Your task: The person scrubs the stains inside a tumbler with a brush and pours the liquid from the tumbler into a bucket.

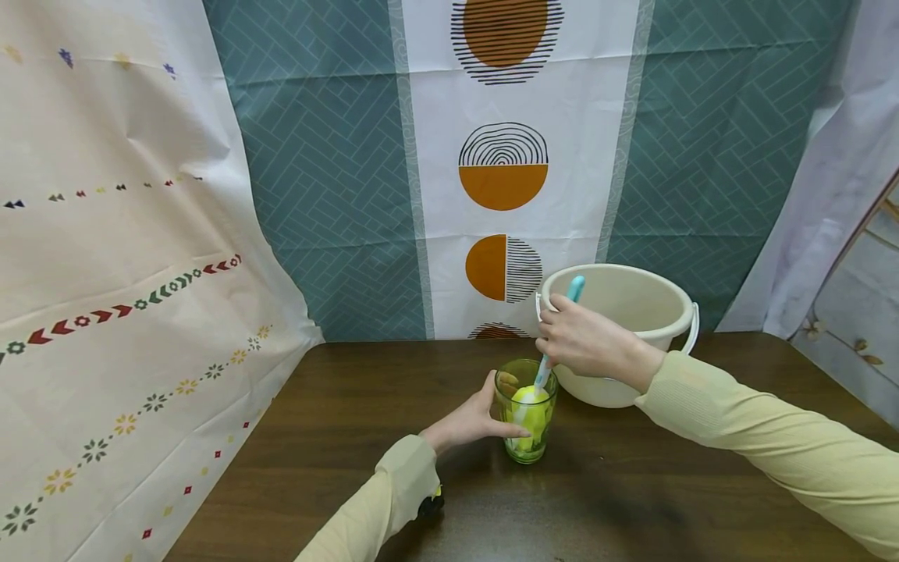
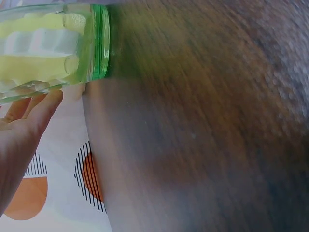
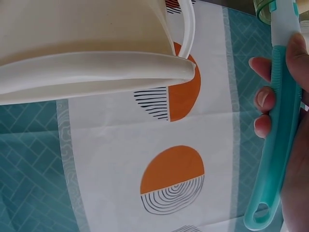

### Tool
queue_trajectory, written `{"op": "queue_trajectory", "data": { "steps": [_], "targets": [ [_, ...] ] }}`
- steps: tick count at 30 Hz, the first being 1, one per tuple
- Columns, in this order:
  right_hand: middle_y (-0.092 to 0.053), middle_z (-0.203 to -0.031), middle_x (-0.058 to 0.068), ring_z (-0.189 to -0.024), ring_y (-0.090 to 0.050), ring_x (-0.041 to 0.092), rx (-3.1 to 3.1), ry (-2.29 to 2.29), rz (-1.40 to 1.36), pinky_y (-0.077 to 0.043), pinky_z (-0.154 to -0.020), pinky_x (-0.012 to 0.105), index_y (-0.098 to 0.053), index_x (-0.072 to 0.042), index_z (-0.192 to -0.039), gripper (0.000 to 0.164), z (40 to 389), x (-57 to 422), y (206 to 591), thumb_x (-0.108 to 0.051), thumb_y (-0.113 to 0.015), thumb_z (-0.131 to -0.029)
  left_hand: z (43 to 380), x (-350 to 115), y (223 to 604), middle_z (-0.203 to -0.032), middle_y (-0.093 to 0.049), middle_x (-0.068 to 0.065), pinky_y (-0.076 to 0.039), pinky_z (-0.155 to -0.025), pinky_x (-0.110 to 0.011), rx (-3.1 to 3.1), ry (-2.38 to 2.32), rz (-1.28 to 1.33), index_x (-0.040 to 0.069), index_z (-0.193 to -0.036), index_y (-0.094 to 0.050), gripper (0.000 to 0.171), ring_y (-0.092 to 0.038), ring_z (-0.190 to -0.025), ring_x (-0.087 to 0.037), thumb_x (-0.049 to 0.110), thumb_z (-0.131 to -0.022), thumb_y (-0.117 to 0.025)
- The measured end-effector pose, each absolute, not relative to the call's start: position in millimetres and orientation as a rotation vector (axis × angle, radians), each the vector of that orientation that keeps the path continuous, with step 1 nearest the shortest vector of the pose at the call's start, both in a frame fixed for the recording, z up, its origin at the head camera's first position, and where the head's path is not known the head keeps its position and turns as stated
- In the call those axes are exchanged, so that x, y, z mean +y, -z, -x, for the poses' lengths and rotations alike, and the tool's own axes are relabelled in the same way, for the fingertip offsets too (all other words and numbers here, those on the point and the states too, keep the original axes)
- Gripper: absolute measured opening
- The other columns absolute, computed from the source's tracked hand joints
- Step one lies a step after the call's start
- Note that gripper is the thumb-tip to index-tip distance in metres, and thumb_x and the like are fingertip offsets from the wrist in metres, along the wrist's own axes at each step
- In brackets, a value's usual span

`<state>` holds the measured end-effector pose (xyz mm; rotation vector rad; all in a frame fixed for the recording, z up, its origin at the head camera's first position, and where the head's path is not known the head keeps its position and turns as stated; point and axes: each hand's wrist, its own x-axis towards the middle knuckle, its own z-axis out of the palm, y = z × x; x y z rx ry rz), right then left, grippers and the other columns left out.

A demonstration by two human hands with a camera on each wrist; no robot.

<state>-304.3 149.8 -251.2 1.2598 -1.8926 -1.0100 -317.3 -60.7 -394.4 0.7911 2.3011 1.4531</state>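
A green-tinted drinking glass [image 1: 525, 451] stands upright on the brown wooden table. My left hand [image 1: 467, 421] grips it from the left, thumb on the near side and fingers round the far side. In the left wrist view, yellow and white sponge shows through the glass wall [image 2: 99, 43]. My right hand [image 1: 593, 342] holds a sponge bottle brush by its teal handle [image 3: 282, 125], thumb and fingers wrapped about the grip. The brush leans slightly, and its yellow-and-white sponge head [image 1: 531, 414] is inside the glass. The lowest part of the sponge is seen only through the glass.
Just behind and right of the glass is a cream bucket [image 1: 611, 394] with a white handle [image 1: 694, 328], partly hidden by my right hand. A patterned curtain [image 1: 337, 195] hangs along the table's back edge. A small dark object [image 1: 431, 503] shows by my left sleeve.
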Motion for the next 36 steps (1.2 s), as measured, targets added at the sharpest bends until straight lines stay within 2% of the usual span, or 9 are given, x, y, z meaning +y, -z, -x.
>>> {"op": "queue_trajectory", "data": {
  "steps": [15, 22, 29, 33, 36],
  "targets": [
    [-0.056, -0.070, 0.004, -0.068, -0.047, 0.021, -1.880, 0.978, -1.288, -0.029, -0.068, 0.036, -0.056, -0.013, -0.072, 0.037, 303.1, 152.3, 247.1, -0.050, -0.058, -0.078, 316.3, -60.2, 395.2, -0.133, -0.033, 0.001, -0.022, -0.097, -0.039, 2.299, -1.458, -0.776, 0.009, -0.142, 0.005, 0.112, -0.025, -0.124, -0.014, 0.041, -0.072, -0.075],
    [-0.056, -0.072, 0.004, -0.070, -0.046, 0.020, -1.886, 0.983, -1.271, -0.028, -0.067, 0.035, -0.060, -0.013, -0.075, 0.034, 300.9, 154.0, 240.2, -0.047, -0.060, -0.079, 315.5, -61.1, 394.8, -0.145, -0.012, -0.009, -0.020, -0.099, -0.042, 2.306, -1.442, -0.738, 0.009, -0.142, 0.012, 0.117, -0.015, -0.129, -0.018, 0.043, -0.071, -0.075],
    [-0.052, -0.069, 0.004, -0.065, -0.043, 0.019, -1.901, 0.922, -1.278, -0.028, -0.067, 0.035, -0.058, -0.012, -0.073, 0.037, 301.1, 156.7, 235.3, -0.048, -0.059, -0.080, 317.7, -60.2, 395.3, -0.142, -0.019, -0.009, -0.022, -0.098, -0.042, 2.294, -1.448, -0.751, 0.008, -0.142, 0.013, 0.115, -0.019, -0.127, -0.020, 0.041, -0.073, -0.074],
    [-0.054, -0.071, 0.004, -0.065, -0.045, 0.020, -1.896, 0.906, -1.280, -0.029, -0.068, 0.036, -0.057, -0.011, -0.072, 0.037, 300.8, 156.9, 233.8, -0.047, -0.060, -0.080, 317.1, -60.1, 395.6, -0.144, -0.014, -0.011, -0.022, -0.098, -0.042, 2.300, -1.442, -0.729, 0.008, -0.142, 0.013, 0.118, -0.018, -0.128, -0.020, 0.044, -0.071, -0.074],
    [-0.054, -0.071, 0.004, -0.066, -0.045, 0.020, -1.892, 0.893, -1.279, -0.029, -0.068, 0.036, -0.057, -0.012, -0.071, 0.036, 300.7, 157.0, 233.1, -0.047, -0.061, -0.080, 317.2, -60.1, 396.0, -0.142, -0.019, -0.010, -0.023, -0.098, -0.042, 2.303, -1.444, -0.740, 0.008, -0.142, 0.013, 0.118, -0.022, -0.126, -0.019, 0.044, -0.071, -0.074]
  ]
}}
